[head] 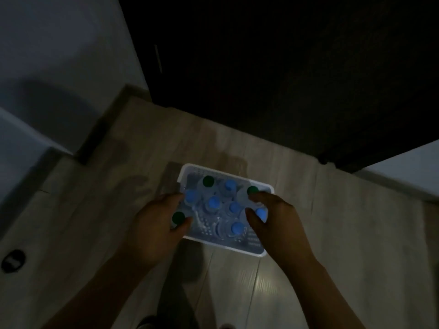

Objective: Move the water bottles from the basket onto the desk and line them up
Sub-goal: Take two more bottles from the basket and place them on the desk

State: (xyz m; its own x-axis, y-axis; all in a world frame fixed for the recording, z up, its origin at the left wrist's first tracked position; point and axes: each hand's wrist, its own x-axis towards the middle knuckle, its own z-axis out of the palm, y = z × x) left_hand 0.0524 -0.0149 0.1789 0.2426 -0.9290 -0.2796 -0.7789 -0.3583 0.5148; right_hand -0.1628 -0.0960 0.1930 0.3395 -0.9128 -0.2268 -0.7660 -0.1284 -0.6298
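A white plastic basket (237, 248) stands on the pale wood floor and holds several upright clear water bottles, some with blue caps (213, 202) and some with green caps (208, 181). My left hand (156, 222) is at the basket's left end, thumb and fingers curled round a green-capped bottle (178, 217). At the right end, my right hand (280, 222) curls round a blue-capped bottle (261, 213). The light is dim, so the bottle bodies barely show.
A large dark surface (285, 79) fills the top and right beyond the basket. White furniture or wall (47, 67) lies on the left, and a small dark round object (13, 260) sits on the floor there. My feet show at the bottom edge.
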